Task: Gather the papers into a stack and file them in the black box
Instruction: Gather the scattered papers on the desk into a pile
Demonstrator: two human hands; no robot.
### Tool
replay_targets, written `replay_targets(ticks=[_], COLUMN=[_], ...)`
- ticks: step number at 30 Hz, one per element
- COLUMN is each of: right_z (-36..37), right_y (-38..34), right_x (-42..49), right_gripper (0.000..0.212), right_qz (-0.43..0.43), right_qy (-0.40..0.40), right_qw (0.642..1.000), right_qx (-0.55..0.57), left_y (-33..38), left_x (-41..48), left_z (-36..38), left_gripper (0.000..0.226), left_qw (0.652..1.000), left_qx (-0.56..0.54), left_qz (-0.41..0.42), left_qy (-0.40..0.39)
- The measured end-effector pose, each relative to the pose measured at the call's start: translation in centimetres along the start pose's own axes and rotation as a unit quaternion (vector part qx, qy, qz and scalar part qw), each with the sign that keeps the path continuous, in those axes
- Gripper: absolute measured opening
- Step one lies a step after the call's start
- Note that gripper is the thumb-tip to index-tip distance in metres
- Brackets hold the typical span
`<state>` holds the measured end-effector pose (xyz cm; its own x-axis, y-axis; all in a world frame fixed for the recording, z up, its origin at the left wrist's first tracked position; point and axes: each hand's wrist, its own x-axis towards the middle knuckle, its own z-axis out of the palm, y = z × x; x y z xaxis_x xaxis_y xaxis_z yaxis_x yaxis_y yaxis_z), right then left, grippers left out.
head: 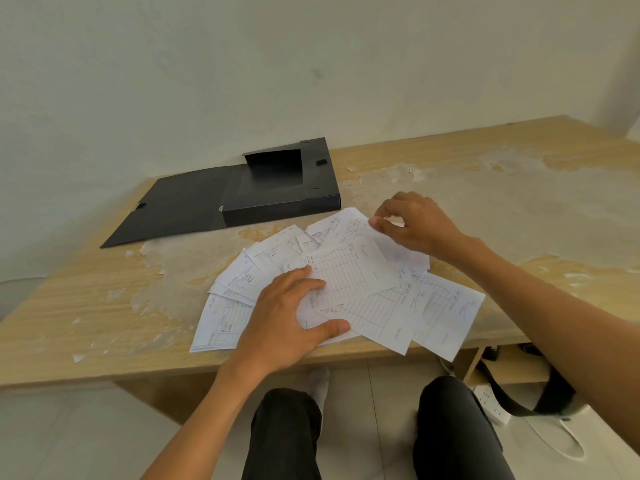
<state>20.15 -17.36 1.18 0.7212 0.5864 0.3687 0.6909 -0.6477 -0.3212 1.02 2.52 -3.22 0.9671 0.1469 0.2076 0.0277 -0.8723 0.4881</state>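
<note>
Many ruled paper slips [363,299] lie fanned on the desk [86,306], some overhanging its near edge at 5 o'clock; a careless sweep could push those to the floor. Left hand [287,313] rests flat and spread on the fan's centre, pinning it, gripping nothing. Right hand [412,223], at 1 o'clock, pinches a slip's far corner. Black box file [280,199] sits open at 11 o'clock, near the slips.

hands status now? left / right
Left hand: open, flat, pressing down on the papers.
Right hand: fingers pinched on the edge of a far sheet.
</note>
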Motion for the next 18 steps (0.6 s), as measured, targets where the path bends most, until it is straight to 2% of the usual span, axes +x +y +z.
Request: replay_targets(ticks=[2, 5, 12, 18], right_z=[-0.3, -0.4, -1.6, -1.6], right_y=[-0.6, -1.1, -0.2, 2.2], right_x=[-0.6, -1.4, -2.4, -3.9], right_gripper=[0.039, 0.044, 0.047, 0.049], right_qz=[0.006, 0.018, 0.034, 0.05], right_qy=[-0.07, -0.151, -0.163, -0.101], right_qw=[0.996, 0.988, 0.984, 0.993], right_qx=[0.06, 0.022, 0.065, -0.034], left_y=[-0.1, -0.2, 0.0, 0.1], left_x=[0.0, 0.1, 0.0, 0.2], left_z=[0.0, 0.1, 0.0, -0.2], left_gripper=[0.082, 0.079, 0.064, 0.091], left_qw=[1.0, 1.0, 1.0, 1.0], left_qx=[-0.004, -0.009, -0.018, 0.015], left_qz=[-0.002, -0.004, -0.008, -0.003], left_qy=[0.0, 0.003, 0.008, -0.027])
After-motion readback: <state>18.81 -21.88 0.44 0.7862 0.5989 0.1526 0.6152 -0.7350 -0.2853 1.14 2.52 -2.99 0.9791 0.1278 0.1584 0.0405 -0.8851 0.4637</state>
